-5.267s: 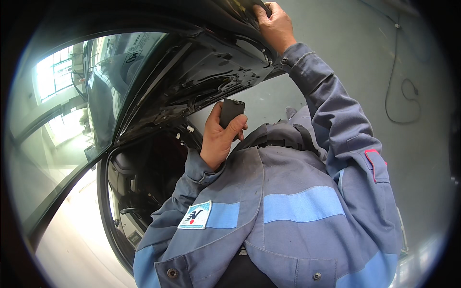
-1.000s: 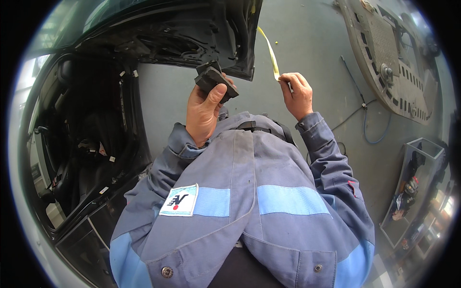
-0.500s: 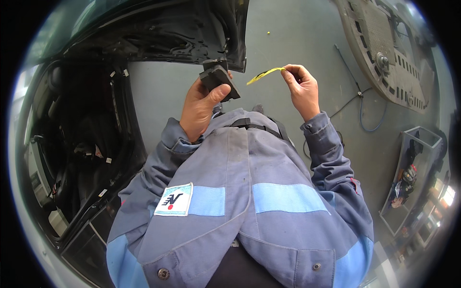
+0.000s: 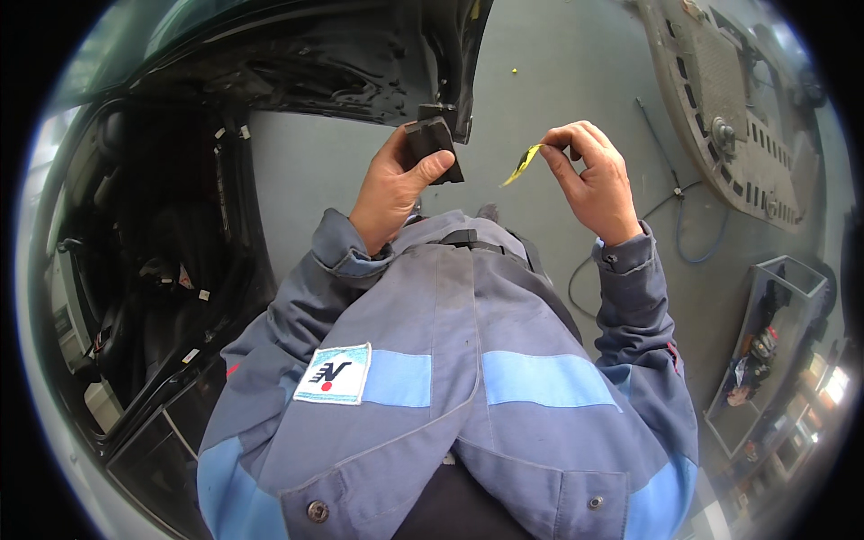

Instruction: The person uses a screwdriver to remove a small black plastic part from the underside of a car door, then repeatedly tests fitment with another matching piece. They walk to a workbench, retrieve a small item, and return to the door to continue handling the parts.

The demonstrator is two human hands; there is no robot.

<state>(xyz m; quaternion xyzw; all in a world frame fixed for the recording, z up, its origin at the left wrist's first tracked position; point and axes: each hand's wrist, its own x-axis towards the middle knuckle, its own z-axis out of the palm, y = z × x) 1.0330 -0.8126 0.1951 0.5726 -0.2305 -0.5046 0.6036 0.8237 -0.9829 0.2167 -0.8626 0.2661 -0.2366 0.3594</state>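
Observation:
My left hand is closed around a stack of dark, flat, blocky pieces, its thumb lying across the near face. What exactly these pieces are cannot be told. To the right, my right hand pinches one end of a thin yellow strip between thumb and fingertips. The strip has a dark patch along it and hangs down to the left, its lower end free. A gap separates the strip from the dark pieces. Both hands are held up in front of my body, over the grey floor.
At the upper left hangs a black car panel, its edge close beyond my left hand. A car's dark interior opens at the left. A slotted metal platform, cables and a framed cart stand or lie at the right.
Both hands have shifted a little to the right in the picture. The yellow strip hangs more steeply, and the dark pieces have turned slightly in my left hand.

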